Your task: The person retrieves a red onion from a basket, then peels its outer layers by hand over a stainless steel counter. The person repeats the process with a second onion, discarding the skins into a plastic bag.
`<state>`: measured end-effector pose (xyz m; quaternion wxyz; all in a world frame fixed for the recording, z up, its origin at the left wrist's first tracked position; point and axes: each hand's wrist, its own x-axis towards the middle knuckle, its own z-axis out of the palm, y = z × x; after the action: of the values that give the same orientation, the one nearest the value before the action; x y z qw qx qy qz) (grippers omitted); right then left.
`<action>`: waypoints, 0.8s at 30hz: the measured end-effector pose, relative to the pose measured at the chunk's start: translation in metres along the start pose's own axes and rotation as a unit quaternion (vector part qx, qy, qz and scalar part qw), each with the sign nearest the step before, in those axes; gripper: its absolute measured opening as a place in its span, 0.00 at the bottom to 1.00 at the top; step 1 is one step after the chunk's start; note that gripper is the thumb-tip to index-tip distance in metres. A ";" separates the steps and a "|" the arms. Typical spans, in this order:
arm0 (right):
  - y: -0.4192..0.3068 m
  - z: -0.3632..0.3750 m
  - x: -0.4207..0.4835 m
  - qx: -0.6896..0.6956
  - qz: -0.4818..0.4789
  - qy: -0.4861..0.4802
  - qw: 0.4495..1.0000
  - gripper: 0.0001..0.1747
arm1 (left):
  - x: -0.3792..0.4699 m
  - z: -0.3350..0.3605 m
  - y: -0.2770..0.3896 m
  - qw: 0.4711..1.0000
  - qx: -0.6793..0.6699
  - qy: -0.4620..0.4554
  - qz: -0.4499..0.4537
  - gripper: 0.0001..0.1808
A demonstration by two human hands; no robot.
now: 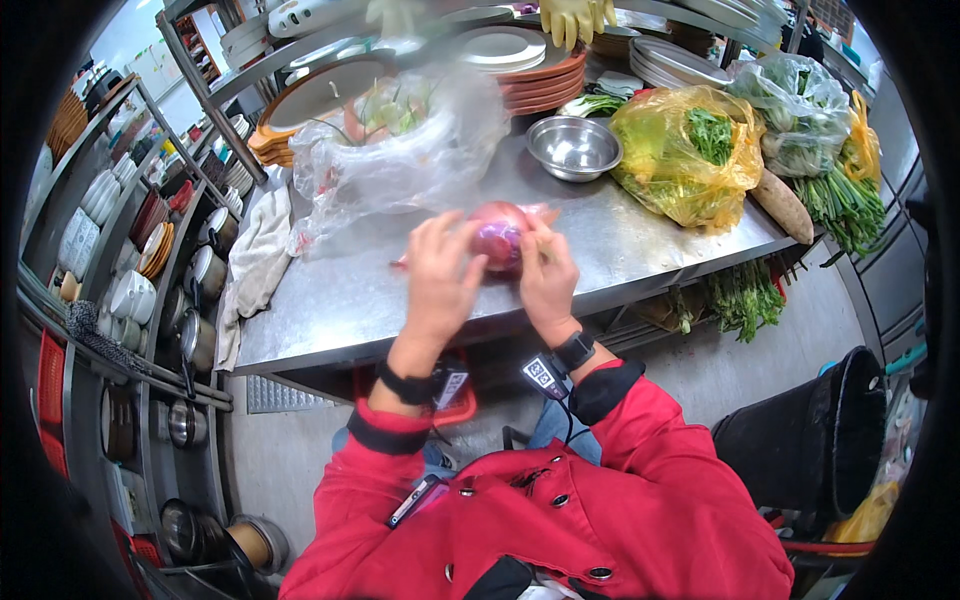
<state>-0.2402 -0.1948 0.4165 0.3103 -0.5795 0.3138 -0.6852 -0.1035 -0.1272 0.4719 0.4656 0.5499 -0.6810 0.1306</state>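
Observation:
A reddish-purple onion (498,232) is held above the steel worktable (330,315), in front of my body. My right hand (549,274) grips its right side, thumb and fingers on the skin. At its left side is my left hand (441,277), blurred, with fingers spread; whether it touches the onion I cannot tell. A pale reddish piece, perhaps onion skin, shows just behind the onion. Further back on the left stands a clear plastic bag (367,172) with vegetable scraps in it. Behind my right hand sits a steel bowl (574,148).
A yellow plastic bag of leafy greens (686,165), a long brown tuber (781,206) and green stalks (844,206) lie at the right. A grey cloth (259,255) hangs over the left edge. Stacked plates (540,79) stand at the back; a black bin (795,435) is low right.

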 end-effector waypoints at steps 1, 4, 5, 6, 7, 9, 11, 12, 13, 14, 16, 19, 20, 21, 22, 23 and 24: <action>0.000 0.000 0.000 -0.001 0.001 -0.001 1.000 0.10 | 0.003 0.005 0.004 1.000 -0.009 -0.010 0.014 0.23; -0.002 -0.001 0.000 -0.013 0.005 -0.003 1.000 0.10 | 0.010 0.017 0.011 0.998 -0.020 -0.012 0.056 0.19; -0.002 -0.001 0.001 -0.014 0.006 -0.001 1.000 0.10 | 0.011 0.019 0.012 0.998 -0.028 -0.009 0.062 0.18; -0.002 -0.001 0.001 -0.017 0.003 0.000 1.000 0.10 | 0.011 0.020 0.012 0.997 -0.037 -0.005 0.064 0.16; -0.002 0.000 0.001 -0.015 -0.001 0.002 1.000 0.10 | 0.012 0.021 0.011 0.996 -0.050 0.003 0.070 0.15; -0.002 0.000 0.001 -0.014 -0.007 0.003 1.000 0.10 | 0.011 0.020 0.010 0.996 -0.066 0.006 0.058 0.11; -0.002 0.001 0.001 -0.010 -0.007 0.001 1.000 0.10 | 0.010 0.020 0.009 0.995 -0.082 0.013 0.050 0.08; -0.002 0.000 0.001 -0.023 -0.010 -0.002 1.000 0.10 | 0.010 0.019 0.009 0.995 -0.088 0.016 0.047 0.08; -0.002 0.000 0.000 -0.031 -0.009 -0.005 0.999 0.10 | 0.010 0.019 0.010 0.994 -0.097 0.023 0.041 0.07; -0.003 -0.001 0.000 -0.034 -0.005 -0.006 0.999 0.10 | 0.010 0.019 0.011 0.994 -0.099 0.019 0.040 0.07; -0.004 -0.002 0.001 -0.037 -0.006 -0.005 0.999 0.10 | 0.010 0.017 0.011 0.994 -0.106 0.018 0.033 0.07; -0.005 -0.002 0.001 -0.034 0.000 -0.003 0.999 0.11 | 0.005 0.008 0.009 0.995 -0.094 0.000 0.046 0.07; -0.005 -0.002 0.001 -0.032 0.001 -0.004 0.999 0.13 | 0.002 0.003 0.006 0.994 -0.098 -0.015 0.045 0.07; -0.004 -0.002 0.001 -0.030 -0.001 -0.006 1.000 0.12 | -0.001 -0.002 0.002 0.994 -0.098 -0.031 0.043 0.07; -0.004 -0.001 0.000 -0.027 -0.003 -0.007 1.000 0.11 | -0.003 -0.006 -0.002 0.993 -0.100 -0.044 0.040 0.07; -0.003 -0.001 0.000 -0.024 -0.004 -0.010 1.000 0.10 | -0.007 -0.008 -0.005 0.994 -0.092 -0.047 0.037 0.07; -0.002 0.000 -0.001 -0.010 -0.006 -0.006 1.000 0.09 | -0.010 -0.010 -0.008 0.995 -0.086 -0.046 0.032 0.07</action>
<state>-0.2397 -0.1924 0.4176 0.3018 -0.5886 0.3153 -0.6805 -0.0922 -0.1169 0.4664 0.4752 0.4912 -0.7275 0.0609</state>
